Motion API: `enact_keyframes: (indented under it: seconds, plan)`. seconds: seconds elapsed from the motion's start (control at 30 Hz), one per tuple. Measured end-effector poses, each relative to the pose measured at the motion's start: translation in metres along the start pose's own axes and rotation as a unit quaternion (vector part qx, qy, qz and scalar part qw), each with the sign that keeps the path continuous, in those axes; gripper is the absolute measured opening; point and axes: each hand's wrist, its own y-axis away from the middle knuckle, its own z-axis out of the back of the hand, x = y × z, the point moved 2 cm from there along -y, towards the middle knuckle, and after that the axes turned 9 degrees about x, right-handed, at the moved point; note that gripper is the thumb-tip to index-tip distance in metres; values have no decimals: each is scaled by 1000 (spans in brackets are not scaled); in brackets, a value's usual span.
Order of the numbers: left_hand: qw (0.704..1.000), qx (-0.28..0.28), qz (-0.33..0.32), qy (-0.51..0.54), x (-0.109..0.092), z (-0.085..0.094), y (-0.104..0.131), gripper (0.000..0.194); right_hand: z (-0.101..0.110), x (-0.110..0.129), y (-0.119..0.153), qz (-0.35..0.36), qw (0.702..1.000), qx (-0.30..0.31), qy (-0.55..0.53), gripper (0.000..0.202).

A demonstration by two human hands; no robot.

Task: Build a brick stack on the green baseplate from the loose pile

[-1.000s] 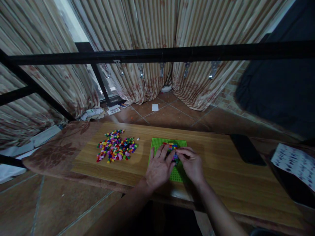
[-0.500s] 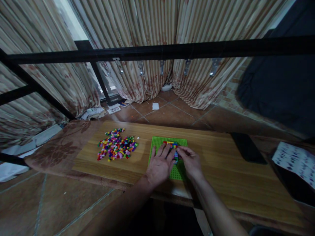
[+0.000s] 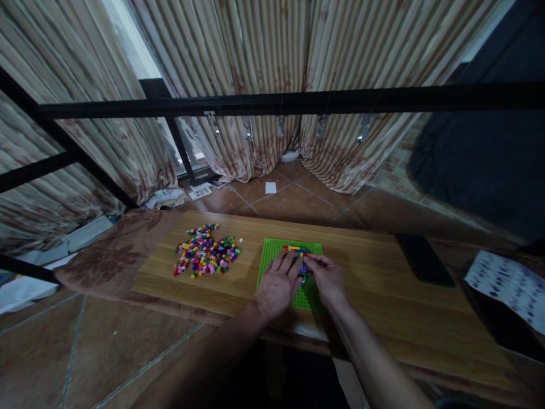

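Observation:
A green studded baseplate point(image 3: 267, 249) lies on the wooden board, with joined red, yellow and blue toy bricks point(image 3: 293, 248) on it. Over their left part rests my left hand point(image 3: 276, 284), palm down, its fingers stretched out and hiding several of the bricks. At the right edge of the bricks is my right hand point(image 3: 327, 278), thumb and forefinger pinched together. Whatever lies between those fingertips is too small to make out. Some blue and green bricks show in the gap between the two hands.
Loose toy bricks of many colours are heaped point(image 3: 208, 253) on the left of the wooden board point(image 3: 370, 307). A black phone-like slab point(image 3: 423, 259) lies at the right, near a printed sheet point(image 3: 506, 287). A black metal bar point(image 3: 255, 105) crosses before the curtains.
The camera view has shifted slightly. My left fingers have drawn a little closer together over the bricks, while my right hand keeps its pinch at their right edge.

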Motion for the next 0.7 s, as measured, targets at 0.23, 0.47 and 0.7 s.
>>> enact_keyframes:
  seconds: [0.23,0.47,0.7]
  plan:
    - [998,-4,-10,67,0,16,7,52,4,-1,10,18,1000,4,-6,42]
    - [915,-79,196,345,14,17,10,63,0,-2,9,43,998,39,2,71]
    - [785,-28,263,560,3,-7,-6,69,-21,-5,27,-19,993,56,100,80]
